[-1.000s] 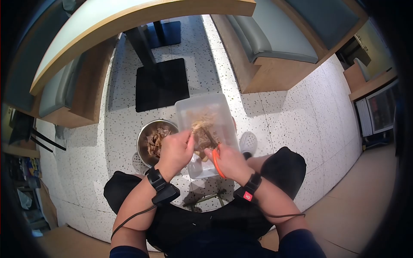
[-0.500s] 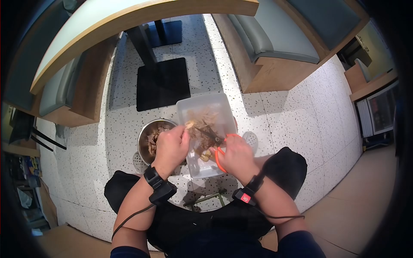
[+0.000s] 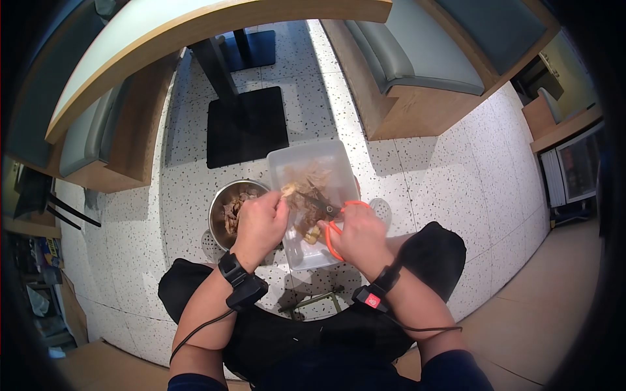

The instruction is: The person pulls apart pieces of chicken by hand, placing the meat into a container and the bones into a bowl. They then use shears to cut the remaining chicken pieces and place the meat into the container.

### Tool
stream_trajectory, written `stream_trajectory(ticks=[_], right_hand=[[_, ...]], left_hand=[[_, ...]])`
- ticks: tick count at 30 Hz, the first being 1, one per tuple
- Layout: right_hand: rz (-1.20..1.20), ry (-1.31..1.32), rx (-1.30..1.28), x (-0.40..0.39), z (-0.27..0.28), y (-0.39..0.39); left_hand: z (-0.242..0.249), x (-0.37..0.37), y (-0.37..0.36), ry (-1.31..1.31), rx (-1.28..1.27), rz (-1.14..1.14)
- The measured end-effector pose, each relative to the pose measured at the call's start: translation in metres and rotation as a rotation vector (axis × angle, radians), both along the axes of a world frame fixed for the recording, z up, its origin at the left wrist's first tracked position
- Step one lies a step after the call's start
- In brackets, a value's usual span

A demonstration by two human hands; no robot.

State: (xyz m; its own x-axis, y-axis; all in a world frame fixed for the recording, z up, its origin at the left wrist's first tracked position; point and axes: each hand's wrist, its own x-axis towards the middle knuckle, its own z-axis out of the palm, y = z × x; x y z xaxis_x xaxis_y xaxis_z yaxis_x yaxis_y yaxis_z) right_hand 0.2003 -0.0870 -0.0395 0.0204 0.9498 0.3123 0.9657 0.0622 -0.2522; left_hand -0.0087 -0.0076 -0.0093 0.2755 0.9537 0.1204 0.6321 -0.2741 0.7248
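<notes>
Orange-handled scissors (image 3: 334, 221) sit in the right hand (image 3: 355, 233), fingers closed through the loops, the dark blades reaching left over a clear plastic tub (image 3: 313, 202) on the terrazzo floor (image 3: 430, 176). The left hand (image 3: 259, 221) is closed on a pale, stringy piece of meat (image 3: 290, 190), pinching it at the tub's left rim, just beside the blade tips. Whether the blades are parted or shut is too small to tell.

As I judge it, the risk lies in that closeness: the left fingertips are nearly touching the blades, so a slippery piece sliding in the grip could bring a finger into the cut. The tub is light and could tip if pressed on its edge.

A steel bowl (image 3: 222, 218) of brownish pieces stands just left of the tub, partly hidden by the left wrist. A black table base (image 3: 246, 127) lies beyond, and a white shoe (image 3: 381, 210) is just beside the tub's right side.
</notes>
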Motion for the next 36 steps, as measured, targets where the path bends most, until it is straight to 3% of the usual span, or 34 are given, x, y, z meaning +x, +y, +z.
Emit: stream_trajectory(ticks=[9, 14, 17, 20, 30, 32, 36], right_hand=[[-0.034, 0.044, -0.084, 0.0, 0.002, -0.001], [-0.009, 0.016, -0.082, 0.003, 0.002, 0.0], [0.015, 0.025, -0.093, 0.002, -0.005, -0.003], [0.041, 0.035, -0.284, -0.002, 0.004, -0.005], [0.136, 0.167, -0.348, -0.001, 0.005, -0.002], [0.209, 0.365, -0.454, 0.002, -0.004, 0.0], [0.141, 0.405, -0.486, 0.001, -0.004, -0.002]], left_hand=[[-0.001, 0.008, -0.009, 0.046, 0.124, -0.118], [0.002, 0.008, -0.009, 0.319, 0.357, -0.327], [-0.004, 0.006, -0.008, 0.355, 0.415, -0.358], [-0.003, 0.005, -0.005, 0.338, 0.439, -0.373], [0.002, 0.0, -0.005, 0.338, 0.438, -0.351], [-0.001, 0.0, -0.005, 0.344, 0.438, -0.317], [0.001, 0.0, -0.005, 0.365, 0.459, -0.317]])
